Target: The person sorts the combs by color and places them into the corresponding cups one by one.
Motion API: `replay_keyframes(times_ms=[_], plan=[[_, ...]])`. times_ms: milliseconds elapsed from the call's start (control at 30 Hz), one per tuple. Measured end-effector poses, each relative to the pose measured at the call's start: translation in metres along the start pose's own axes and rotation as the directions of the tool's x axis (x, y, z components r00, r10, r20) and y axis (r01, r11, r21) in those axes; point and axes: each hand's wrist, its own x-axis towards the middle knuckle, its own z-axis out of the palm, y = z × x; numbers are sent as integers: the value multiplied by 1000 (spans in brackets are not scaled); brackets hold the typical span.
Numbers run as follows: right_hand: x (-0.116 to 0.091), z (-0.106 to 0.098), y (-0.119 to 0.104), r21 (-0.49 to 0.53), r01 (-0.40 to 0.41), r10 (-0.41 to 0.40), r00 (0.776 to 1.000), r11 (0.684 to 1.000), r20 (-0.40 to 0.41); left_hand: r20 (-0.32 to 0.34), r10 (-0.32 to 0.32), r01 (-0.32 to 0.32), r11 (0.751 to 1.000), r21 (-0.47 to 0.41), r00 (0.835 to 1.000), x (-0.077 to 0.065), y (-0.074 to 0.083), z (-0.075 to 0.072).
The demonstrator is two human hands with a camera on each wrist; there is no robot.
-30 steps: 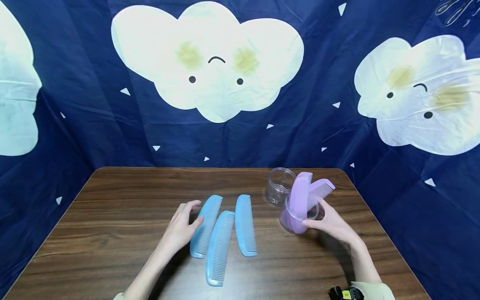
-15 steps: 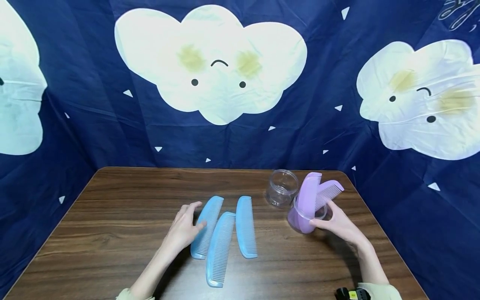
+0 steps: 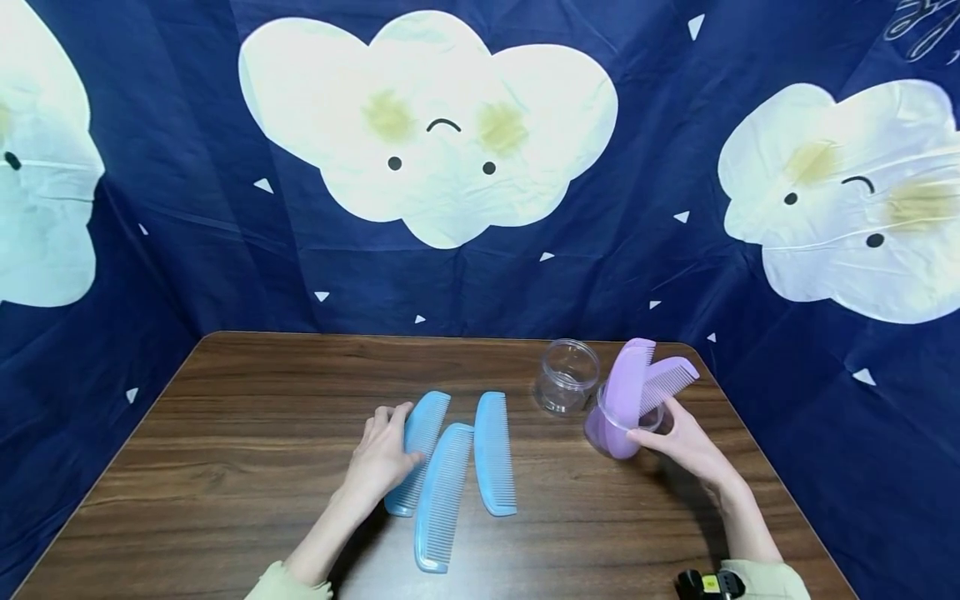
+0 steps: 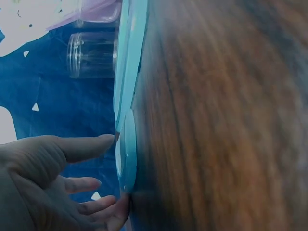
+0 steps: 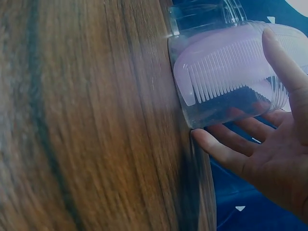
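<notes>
My left hand [image 3: 378,454] spans the leftmost light blue comb [image 3: 429,417], fingers at its far end and thumb over its toothed side. In the left wrist view the thumb tip and fingers lie right at the edges of this flat comb [image 4: 127,151], not curled round it. My right hand [image 3: 686,446] holds a clear round jar [image 5: 216,114] between thumb and fingers, the thumb at its rim. One purple comb [image 3: 627,387] leans upright in that jar, and a second purple comb [image 3: 667,383] tilts to the right.
Two more light blue combs, a middle one [image 3: 444,500] and a right one [image 3: 495,454], lie on the wooden table [image 3: 225,467]. A second clear jar [image 3: 566,379] stands behind, left of the held one. A dark blue cloth [image 3: 360,283] with clouds hangs behind.
My right hand has shifted the jar with the purple combs rightward, away from the other jar. My left hand has moved slightly right, further over the leftmost blue comb.
</notes>
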Motion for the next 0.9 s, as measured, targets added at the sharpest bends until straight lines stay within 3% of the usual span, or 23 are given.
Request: replay_keyframes(times_ms=[300, 533, 767, 900], plan=[[4, -3, 6, 30, -17, 18, 1000, 999, -16, -24, 14, -14, 1000, 21, 1000, 4, 0, 6], [-1, -10, 2, -5, -41, 41, 998, 999, -42, 44, -29, 29, 1000, -9, 999, 8, 1, 4], [-7, -24, -9, 9, -43, 44, 984, 999, -171, 101, -71, 72, 997, 1, 992, 9, 3, 2], [-12, -33, -17, 10, -3, 6, 958, 1000, -287, 115, -82, 82, 997, 3, 990, 10, 3, 2]])
